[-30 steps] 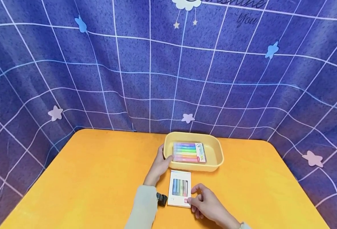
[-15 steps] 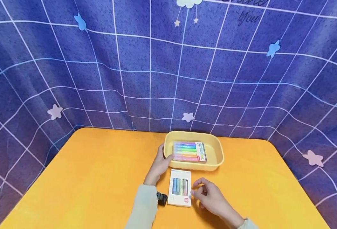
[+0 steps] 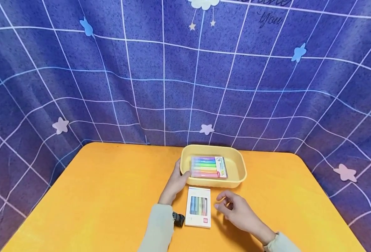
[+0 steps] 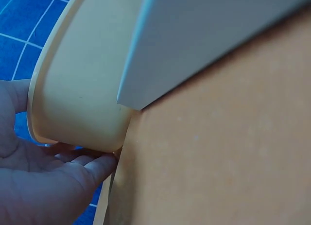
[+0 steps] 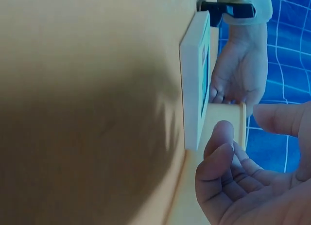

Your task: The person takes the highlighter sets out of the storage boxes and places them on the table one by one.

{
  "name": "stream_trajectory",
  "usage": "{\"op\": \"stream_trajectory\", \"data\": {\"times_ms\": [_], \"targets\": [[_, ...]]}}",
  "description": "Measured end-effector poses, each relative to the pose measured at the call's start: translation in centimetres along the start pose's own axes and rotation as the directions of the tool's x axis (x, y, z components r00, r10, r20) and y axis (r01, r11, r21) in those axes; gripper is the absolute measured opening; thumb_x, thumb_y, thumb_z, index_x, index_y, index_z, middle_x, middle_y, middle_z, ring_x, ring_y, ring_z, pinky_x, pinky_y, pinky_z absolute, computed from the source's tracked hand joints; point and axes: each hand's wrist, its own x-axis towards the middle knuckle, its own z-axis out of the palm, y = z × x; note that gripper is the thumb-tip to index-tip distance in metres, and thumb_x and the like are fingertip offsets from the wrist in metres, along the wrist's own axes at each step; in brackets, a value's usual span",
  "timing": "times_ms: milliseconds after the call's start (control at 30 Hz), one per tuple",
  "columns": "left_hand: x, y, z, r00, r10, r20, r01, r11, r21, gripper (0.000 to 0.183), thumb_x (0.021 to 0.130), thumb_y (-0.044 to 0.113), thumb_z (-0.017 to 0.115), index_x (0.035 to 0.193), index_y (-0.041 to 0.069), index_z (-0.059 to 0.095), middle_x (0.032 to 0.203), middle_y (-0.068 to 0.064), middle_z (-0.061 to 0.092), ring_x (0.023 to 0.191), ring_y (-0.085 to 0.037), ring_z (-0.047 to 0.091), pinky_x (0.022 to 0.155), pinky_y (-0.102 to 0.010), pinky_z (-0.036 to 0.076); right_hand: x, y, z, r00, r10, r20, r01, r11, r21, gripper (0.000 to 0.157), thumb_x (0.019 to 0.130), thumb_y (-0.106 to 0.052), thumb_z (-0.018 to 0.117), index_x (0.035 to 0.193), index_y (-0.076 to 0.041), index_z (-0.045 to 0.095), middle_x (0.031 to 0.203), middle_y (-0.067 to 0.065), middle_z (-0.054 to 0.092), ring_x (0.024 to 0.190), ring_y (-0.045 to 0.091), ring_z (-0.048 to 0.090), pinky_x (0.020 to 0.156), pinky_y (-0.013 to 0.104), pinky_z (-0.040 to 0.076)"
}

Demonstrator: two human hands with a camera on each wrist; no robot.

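Left hand point(image 3: 174, 182) is pinching the yellow tray point(image 3: 236, 171) at its rim, thumb inside; a pen pack point(image 3: 207, 167) is lying right of that thumb. Right hand point(image 3: 237, 211) is hovering, fingers loosely bent, thumb apart; the white box point(image 3: 198, 207) is lying just left of those fingertips.

head view: bright, mostly sharp | right hand point(image 3: 240, 214): soft shadow on orange table point(image 3: 110, 196) | wrist views: darker, bluish, a bit blurry
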Motion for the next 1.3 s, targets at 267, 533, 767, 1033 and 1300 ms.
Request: {"op": "stream_trajectory", "data": {"times_ms": [267, 533, 767, 1033, 1300], "targets": [[0.2, -0.2, 0.0, 1.0, 0.0, -0.013, 0.0, 1.0, 0.008, 0.071, 0.102, 0.021, 0.053, 0.162, 0.02, 0.015, 0.165, -0.017, 0.028, 0.155, -0.037, 0.022, 0.125, -0.06, 0.018, 0.7, -0.3, -1.2, 1.0, -0.025, -0.001, 0.025, 1.0, -0.01, 0.021, 0.093, -0.018, 0.071, 0.105, -0.003, 0.062, 0.079, 0.011, 0.066, 0.056, 0.012, 0.058, 0.049, 0.021, 0.045], [0.4, 0.3, 0.2, 1.0, 0.002, -0.009, -0.002, 1.0, 0.006, 0.071, 0.102, 0.02, 0.052, 0.162, 0.019, 0.014, 0.166, -0.015, 0.027, 0.155, -0.034, 0.021, 0.126, -0.058, 0.017, 1.5, -0.6, -1.7, 0.997, -0.076, -0.016, 0.075, 0.996, -0.049, 0.02, 0.094, -0.017, 0.07, 0.106, -0.003, 0.063, 0.078, 0.007, 0.067, 0.056, 0.008, 0.057, 0.05, 0.021, 0.045], [0.4, -0.1, 0.0, 1.0, 0.001, -0.01, -0.001, 1.0, -0.001, 0.069, 0.102, 0.02, 0.053, 0.161, 0.02, 0.016, 0.165, -0.016, 0.029, 0.154, -0.035, 0.023, 0.125, -0.059, 0.019, 2.1, -1.0, -2.7, 0.988, -0.141, -0.062, 0.14, 0.99, -0.022, 0.018, 0.093, -0.016, 0.071, 0.104, -0.004, 0.064, 0.079, 0.009, 0.066, 0.058, 0.005, 0.056, 0.057, 0.021, 0.05], [0.5, -0.4, 0.2, 1.0, 0.018, -0.006, -0.018, 1.0, -0.01, 0.07, 0.103, 0.021, 0.053, 0.161, 0.018, 0.016, 0.165, -0.017, 0.028, 0.154, -0.036, 0.024, 0.125, -0.059, 0.018, 2.6, -1.2, -3.7, 0.987, -0.13, -0.093, 0.132, 0.991, 0.022, 0.019, 0.095, -0.015, 0.069, 0.108, -0.003, 0.065, 0.075, 0.008, 0.062, 0.057, 0.009, 0.055, 0.055, 0.021, 0.047], [0.5, -0.6, 0.1, 1.0, 0.016, -0.009, -0.016, 1.0, -0.004, 0.068, 0.103, 0.024, 0.054, 0.161, 0.021, 0.018, 0.165, -0.013, 0.03, 0.155, -0.035, 0.024, 0.125, -0.06, 0.019, 3.3, -0.7, -3.7, 0.984, -0.128, -0.122, 0.137, 0.988, 0.068, 0.015, 0.095, -0.013, 0.068, 0.105, -0.003, 0.066, 0.077, 0.01, 0.062, 0.057, 0.012, 0.055, 0.054, 0.021, 0.045]]}}
